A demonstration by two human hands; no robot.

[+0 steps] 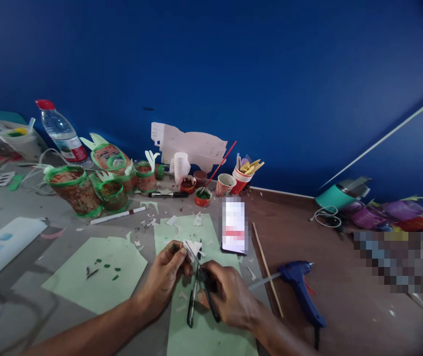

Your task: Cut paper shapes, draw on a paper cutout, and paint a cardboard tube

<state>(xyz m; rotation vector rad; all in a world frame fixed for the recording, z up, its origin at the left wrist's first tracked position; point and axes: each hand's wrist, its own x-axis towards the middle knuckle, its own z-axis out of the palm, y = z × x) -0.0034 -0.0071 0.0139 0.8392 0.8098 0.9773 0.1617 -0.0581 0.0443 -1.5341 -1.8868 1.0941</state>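
My left hand (167, 277) pinches a small white paper piece (192, 247) between thumb and fingers. My right hand (230, 296) is closed round the black handles of a pair of scissors (208, 289), whose blades reach to the paper. Whether the blades are apart is too small to tell. Just left of the scissors is a dark pen (192, 301) over a pale green sheet (211, 341). White paper scraps (198, 219) are scattered on that sheet's upper part.
Another green sheet (122, 291) with dark green bits lies left. Beyond my hands stand painted jars (74, 190), a bottle (63, 133), paint pots (203, 197) and paper cups (225, 185). A phone (233, 225), a wooden stick (267, 269) and a blue glue gun (302, 291) lie right.
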